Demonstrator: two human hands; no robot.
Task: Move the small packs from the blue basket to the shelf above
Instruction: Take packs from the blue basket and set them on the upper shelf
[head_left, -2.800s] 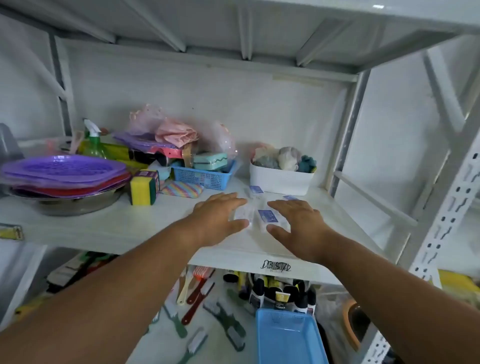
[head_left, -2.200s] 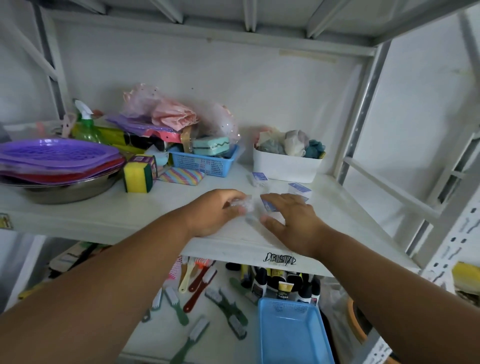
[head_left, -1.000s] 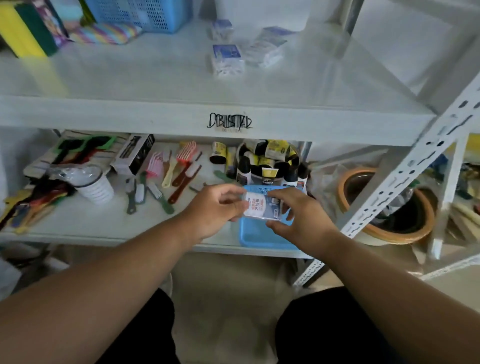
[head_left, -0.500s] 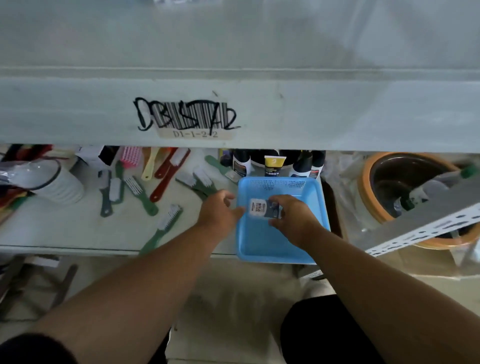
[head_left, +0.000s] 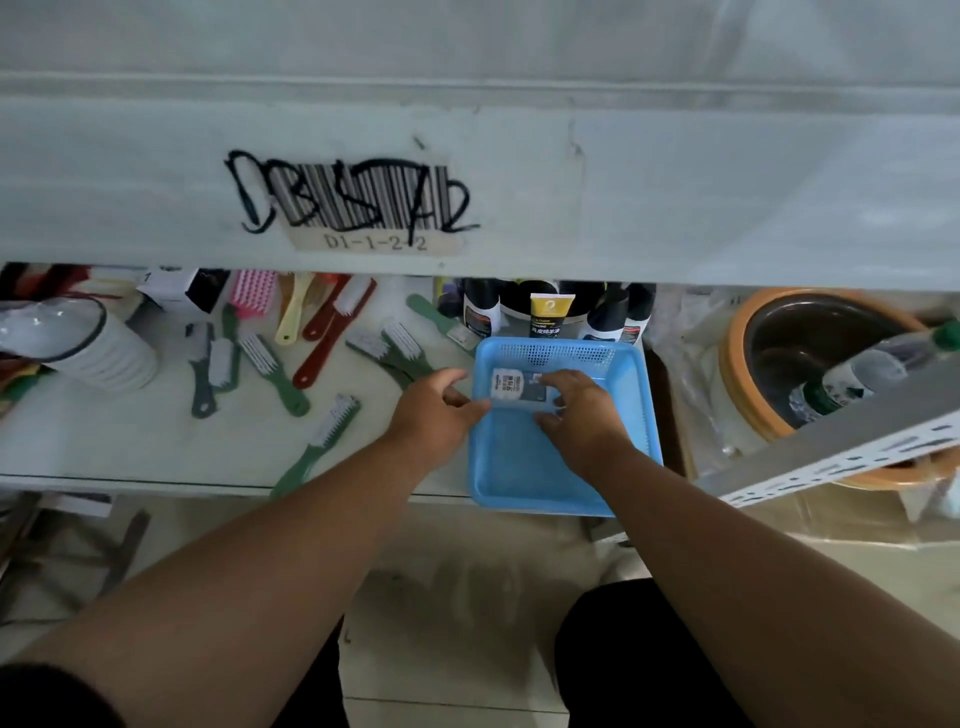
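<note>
A light blue basket (head_left: 550, 467) stands at the front edge of the lower shelf. Over its far half both hands hold small clear packs (head_left: 511, 385) with white labels. My left hand (head_left: 434, 402) pinches the packs at their left end from the basket's left rim. My right hand (head_left: 579, 410) grips them at the right end, its fingers curled over them. How many packs there are is hidden by the fingers. The shelf above (head_left: 675, 197) fills the top of the view, with a scribbled barcode label (head_left: 358, 208) on its front edge; its top surface is out of sight.
Several long-handled brushes (head_left: 291, 374) lie left of the basket, beside a white cup (head_left: 88, 343). Black bottles and a yellow tube (head_left: 550, 312) stand behind the basket. An orange-rimmed pot (head_left: 810, 364) sits at the right behind a slanted perforated rail (head_left: 841, 447).
The hands left packs on the upper shelf, came down, and my view dropped to the lower shelf. Both hands now hold packs low over the blue basket, much as half a second ago.
</note>
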